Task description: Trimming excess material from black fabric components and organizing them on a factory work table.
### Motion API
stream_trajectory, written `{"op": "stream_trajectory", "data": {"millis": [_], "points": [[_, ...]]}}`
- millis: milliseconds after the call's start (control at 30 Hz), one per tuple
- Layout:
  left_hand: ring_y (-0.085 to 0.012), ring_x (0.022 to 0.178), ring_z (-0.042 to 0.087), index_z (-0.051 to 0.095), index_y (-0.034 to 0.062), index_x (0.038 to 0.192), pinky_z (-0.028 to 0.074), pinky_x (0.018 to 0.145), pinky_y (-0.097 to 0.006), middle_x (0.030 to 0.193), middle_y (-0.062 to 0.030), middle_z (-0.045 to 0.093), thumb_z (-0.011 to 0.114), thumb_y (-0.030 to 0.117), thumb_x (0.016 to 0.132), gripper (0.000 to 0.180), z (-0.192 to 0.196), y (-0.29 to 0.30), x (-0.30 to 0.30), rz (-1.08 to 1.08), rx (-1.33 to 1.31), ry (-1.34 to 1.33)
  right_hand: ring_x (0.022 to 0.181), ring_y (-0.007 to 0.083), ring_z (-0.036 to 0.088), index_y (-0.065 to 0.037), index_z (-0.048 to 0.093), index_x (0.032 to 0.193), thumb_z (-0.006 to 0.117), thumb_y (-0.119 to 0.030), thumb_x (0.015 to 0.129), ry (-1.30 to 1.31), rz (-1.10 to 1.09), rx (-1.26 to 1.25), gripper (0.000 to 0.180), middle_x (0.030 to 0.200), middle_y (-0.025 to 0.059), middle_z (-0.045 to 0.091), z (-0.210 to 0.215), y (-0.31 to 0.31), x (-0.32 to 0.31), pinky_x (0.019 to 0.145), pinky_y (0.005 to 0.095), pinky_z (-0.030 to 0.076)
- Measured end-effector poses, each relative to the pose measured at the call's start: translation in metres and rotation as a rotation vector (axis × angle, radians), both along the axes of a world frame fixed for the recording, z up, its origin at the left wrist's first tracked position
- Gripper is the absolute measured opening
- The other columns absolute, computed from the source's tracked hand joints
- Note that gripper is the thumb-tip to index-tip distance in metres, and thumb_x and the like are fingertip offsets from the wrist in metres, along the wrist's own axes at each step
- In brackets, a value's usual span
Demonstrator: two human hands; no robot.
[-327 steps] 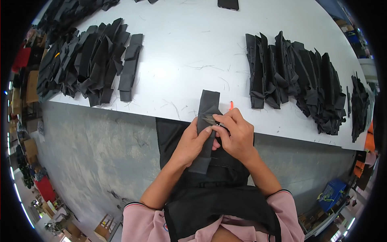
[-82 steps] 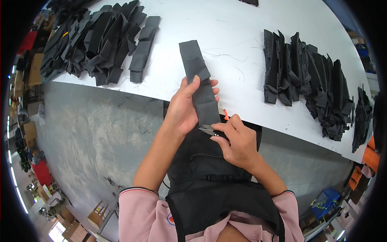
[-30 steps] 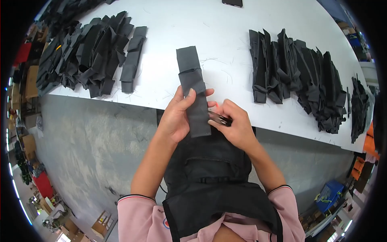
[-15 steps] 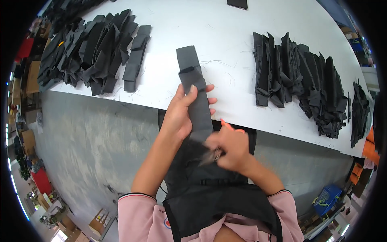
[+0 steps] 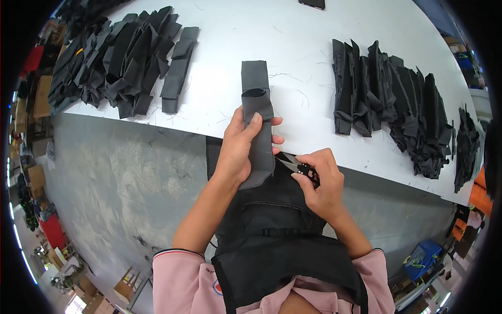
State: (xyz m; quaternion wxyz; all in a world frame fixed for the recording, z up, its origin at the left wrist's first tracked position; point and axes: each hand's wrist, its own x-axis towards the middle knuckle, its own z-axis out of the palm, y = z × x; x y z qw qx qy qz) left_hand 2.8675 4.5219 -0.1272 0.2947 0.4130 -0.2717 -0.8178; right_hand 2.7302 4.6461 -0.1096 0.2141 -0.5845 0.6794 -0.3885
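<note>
Dark grey fabric strip (image 5: 260, 149) stands nearly upright near the centre of the frame, its upper part over the white table (image 5: 219, 57) and its lower end past the table's front edge, above the black apron (image 5: 282, 259). A folded loop of cloth bulges across its upper half, and its bottom edge curls a little. The left hand (image 5: 235, 146) is closed around the strip: the thumb presses flat on the front, while the other fingers pass behind and their tips show past the right edge. To the right of centre, the right hand (image 5: 325, 183) grips small thread snips (image 5: 299, 167) between thumb and bent fingers. The snips' blades point up and left, slightly parted, with their tips just beside the strip's right edge; whether they touch it cannot be told.

At upper left lies a heap of dark strips (image 5: 130, 65), with a single strip (image 5: 180, 70) just to its right. A second heap (image 5: 413, 115) spreads across the upper right, and a smaller dark bundle (image 5: 465, 149) lies beyond it. A black phone (image 5: 312, 3) is cut off by the top edge.
</note>
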Motion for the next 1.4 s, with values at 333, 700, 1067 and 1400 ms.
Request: {"op": "stream_trajectory", "data": {"millis": [333,700,1067,1400], "points": [[-0.0201,0.074,0.065,0.042,0.0065,0.12,0.055,0.058,-0.028,0.103,-0.0164,0.061,0.047,0.022,0.095,0.03,0.003,0.004,0.0,-0.033,0.052,0.045,0.056,0.02,0.051,-0.007,0.062,0.095,0.072,-0.009,0.066,0.233,0.078,-0.11,0.03,0.074,0.0044,0.05,-0.004,-0.006,0.005,0.05,0.0285,0.041],[-0.0199,0.072,0.065,0.042,0.005,0.12,0.055,0.057,-0.028,0.102,-0.0164,0.061,0.047,0.021,0.095,0.03,0.004,0.007,0.0,-0.069,-0.003,0.016,0.054,0.018,0.049,-0.007,0.062,0.094,0.07,-0.008,0.067,0.302,0.075,-0.094,0.028,0.073,0.0031,0.048,0.008,-0.001,0.008,0.049,0.0286,0.038],[-0.0209,0.07,0.065,0.042,0.0055,0.12,0.056,0.059,-0.03,0.103,-0.0177,0.061,0.046,0.021,0.095,0.03,0.003,0.006,0.003,-0.101,0.05,0.042,0.054,0.0187,0.051,-0.007,0.061,0.093,0.07,-0.009,0.067,0.279,0.125,-0.085,0.028,0.076,0.0046,0.049,0.008,0.0,0.007,0.049,0.0279,0.038],[-0.0203,0.071,0.063,0.037,0.0032,0.126,0.054,0.059,-0.031,0.1,-0.0161,0.06,0.048,0.023,0.094,0.039,0.005,0.008,0.001,-0.093,0.056,0.054,0.063,0.0228,0.058,-0.004,0.058,0.093,0.07,-0.005,0.07,0.254,0.193,0.16,0.026,0.087,0.0083,0.051,0.023,-0.01,0.015,0.049,0.0321,0.044]]}}
